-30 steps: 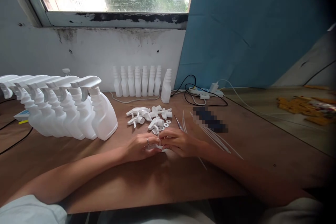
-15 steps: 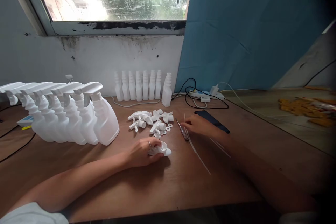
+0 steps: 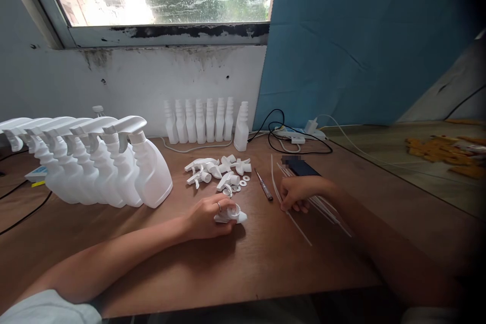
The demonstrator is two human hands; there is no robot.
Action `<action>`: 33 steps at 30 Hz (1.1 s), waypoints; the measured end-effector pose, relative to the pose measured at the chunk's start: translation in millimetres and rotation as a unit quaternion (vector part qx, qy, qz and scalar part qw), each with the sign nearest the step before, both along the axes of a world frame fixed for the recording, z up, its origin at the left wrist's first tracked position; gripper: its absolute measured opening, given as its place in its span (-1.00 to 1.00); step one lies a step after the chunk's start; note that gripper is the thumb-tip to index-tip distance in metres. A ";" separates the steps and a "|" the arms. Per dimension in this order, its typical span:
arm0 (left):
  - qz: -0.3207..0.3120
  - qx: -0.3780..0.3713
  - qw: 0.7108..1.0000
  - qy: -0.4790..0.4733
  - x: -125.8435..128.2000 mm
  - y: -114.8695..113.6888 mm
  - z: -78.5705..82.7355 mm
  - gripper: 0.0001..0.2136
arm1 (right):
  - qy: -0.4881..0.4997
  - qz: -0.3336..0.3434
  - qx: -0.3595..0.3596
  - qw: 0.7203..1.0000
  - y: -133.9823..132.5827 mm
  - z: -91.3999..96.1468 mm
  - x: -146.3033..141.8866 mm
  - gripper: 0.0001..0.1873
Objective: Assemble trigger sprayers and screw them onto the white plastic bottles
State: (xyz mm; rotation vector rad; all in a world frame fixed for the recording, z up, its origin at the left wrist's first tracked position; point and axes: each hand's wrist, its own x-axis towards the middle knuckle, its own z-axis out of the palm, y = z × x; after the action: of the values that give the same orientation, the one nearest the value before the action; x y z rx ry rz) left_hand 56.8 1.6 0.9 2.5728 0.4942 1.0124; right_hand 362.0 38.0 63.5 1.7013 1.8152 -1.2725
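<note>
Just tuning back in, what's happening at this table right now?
One person is working at the wooden table. Their left hand holds a white trigger sprayer head down on it. Their right hand is curled onto the thin white tubes lying to the right; whether one is gripped is unclear. Loose sprayer parts sit just beyond, a small screwdriver beside them, with trigger-fitted bottles lined up on the left.

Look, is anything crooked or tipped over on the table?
Yes. The last small white bottle at the right end of the back row sits out of line, a bit forward and tilted, while its neighbours stand straight. Nothing looks spilled or broken.
</note>
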 end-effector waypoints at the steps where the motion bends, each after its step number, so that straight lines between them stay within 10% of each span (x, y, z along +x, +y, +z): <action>1: 0.004 0.002 1.000 -0.004 0.3 -0.3 0.2 -0.78 | -0.001 -0.004 0.002 1.000 0.7 -0.1 0.9 -0.55; 25: 0.059 -0.033 0.997 0.043 -3.2 -4.0 -1.9 -0.60 | -0.052 -0.059 0.127 0.989 5.1 0.2 6.8 -0.85; 33: 0.059 -0.046 0.996 0.050 -3.7 -3.3 -2.8 -0.58 | -0.075 -0.057 0.065 0.993 -0.6 9.3 8.6 -0.80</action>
State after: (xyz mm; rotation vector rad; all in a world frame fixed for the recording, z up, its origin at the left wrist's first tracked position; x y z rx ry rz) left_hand 53.1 -1.7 -1.8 2.5471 0.7097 0.8784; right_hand 370.6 37.4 72.8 1.9405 1.7699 -1.0562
